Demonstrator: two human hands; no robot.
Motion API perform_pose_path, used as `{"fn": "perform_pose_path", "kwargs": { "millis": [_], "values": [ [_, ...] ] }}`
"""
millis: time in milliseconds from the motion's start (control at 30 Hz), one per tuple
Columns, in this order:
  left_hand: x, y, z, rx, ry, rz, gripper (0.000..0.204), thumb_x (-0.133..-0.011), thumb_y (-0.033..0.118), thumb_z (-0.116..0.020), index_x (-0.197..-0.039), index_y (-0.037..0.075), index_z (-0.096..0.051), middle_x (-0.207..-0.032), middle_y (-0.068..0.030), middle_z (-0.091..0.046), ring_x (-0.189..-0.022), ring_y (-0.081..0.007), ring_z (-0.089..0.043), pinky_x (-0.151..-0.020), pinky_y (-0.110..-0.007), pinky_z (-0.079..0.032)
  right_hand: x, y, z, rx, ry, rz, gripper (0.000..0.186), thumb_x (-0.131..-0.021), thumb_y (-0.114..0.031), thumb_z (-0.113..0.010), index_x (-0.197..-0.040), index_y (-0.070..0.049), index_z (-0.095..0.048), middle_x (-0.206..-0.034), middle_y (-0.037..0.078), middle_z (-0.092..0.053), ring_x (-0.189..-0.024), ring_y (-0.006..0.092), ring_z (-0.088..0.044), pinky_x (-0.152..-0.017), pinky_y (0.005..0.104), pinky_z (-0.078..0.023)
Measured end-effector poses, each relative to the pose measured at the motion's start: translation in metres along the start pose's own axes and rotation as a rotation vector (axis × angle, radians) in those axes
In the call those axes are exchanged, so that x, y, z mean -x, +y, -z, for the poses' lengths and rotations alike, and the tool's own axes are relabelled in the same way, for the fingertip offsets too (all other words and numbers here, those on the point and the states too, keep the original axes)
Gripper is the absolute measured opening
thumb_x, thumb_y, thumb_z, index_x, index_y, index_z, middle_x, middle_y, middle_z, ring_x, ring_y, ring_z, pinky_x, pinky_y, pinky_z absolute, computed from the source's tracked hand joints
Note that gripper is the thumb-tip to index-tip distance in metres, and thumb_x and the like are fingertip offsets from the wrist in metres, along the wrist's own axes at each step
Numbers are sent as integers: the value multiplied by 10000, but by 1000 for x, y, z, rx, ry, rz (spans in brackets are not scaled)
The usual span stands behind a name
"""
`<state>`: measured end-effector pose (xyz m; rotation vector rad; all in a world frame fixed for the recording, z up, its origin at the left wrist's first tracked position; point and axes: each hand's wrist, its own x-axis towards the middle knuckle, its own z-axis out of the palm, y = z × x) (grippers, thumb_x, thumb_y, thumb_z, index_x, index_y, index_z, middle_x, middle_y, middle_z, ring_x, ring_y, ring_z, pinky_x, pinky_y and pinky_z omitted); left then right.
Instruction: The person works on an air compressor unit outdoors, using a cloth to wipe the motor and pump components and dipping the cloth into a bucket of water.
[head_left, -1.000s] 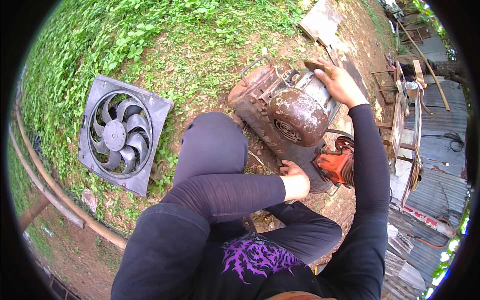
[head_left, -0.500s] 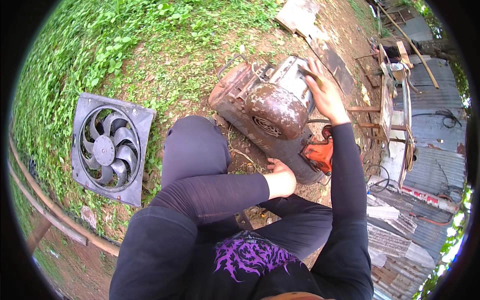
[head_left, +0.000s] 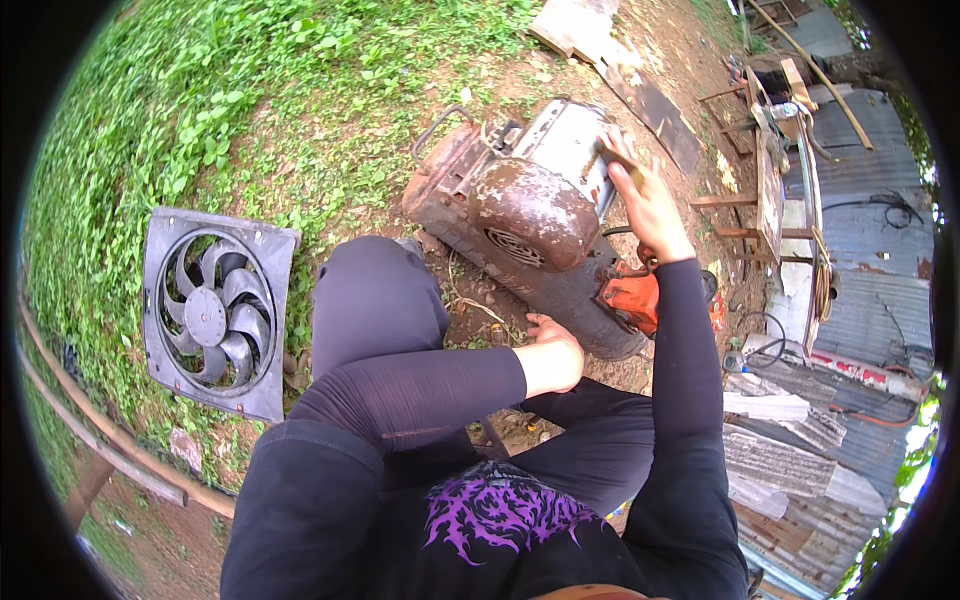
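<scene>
A rusty air compressor (head_left: 560, 285) lies on the ground in front of me, its dark tank slanting under a motor. The motor has a worn silvery body (head_left: 562, 135) and a flaking brown end cover (head_left: 530, 215). My right hand (head_left: 650, 205) presses along the motor's right side, closed on a thin brown flat piece (head_left: 618, 158) whose kind I cannot make out. Low against the near side of the tank, my left hand (head_left: 555, 355) has its fingers bent and partly hidden. An orange part (head_left: 632, 298) sits at the tank's right end, below my right wrist.
A black radiator fan (head_left: 207, 318) in a square shroud rests on the grass to the left. Flat boards (head_left: 650, 115) lie beyond the compressor. On the right are a wooden bench (head_left: 770, 190), corrugated metal sheets (head_left: 870, 250) and loose planks (head_left: 770, 455). Bamboo poles (head_left: 130, 440) cross the lower left.
My right hand has slid slightly along the motor toward me. The left hand keeps its place by the tank. The whole view has shifted a little.
</scene>
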<state>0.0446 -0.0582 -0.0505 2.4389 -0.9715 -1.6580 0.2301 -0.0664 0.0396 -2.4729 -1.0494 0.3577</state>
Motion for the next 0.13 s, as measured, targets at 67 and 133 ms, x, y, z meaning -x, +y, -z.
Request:
{"fn": "perform_pose_path", "kwargs": {
  "millis": [67,133],
  "values": [
    [-6,-1,-3,37,0,41,645,-768,374,-845,-1362,173,-690,-1430,-104,-636,-1348,-390,-545,-1123,-669,-327,-47,-17,6,21,19,-62,584,-1058,-443,-501,-1569,-166,-451,-1531,201,-517,-1431,337,-493,-1216,466,-322],
    [15,2,2,34,62,32,577,-837,337,-803,-1374,163,-680,-1409,-118,-649,-1346,-385,-551,-1123,-670,-336,-89,-31,29,181,-226,-329,665,-1038,-531,-505,-1586,-165,-419,-1418,277,-591,-1357,372,-561,-1172,436,-393]
  ]
}}
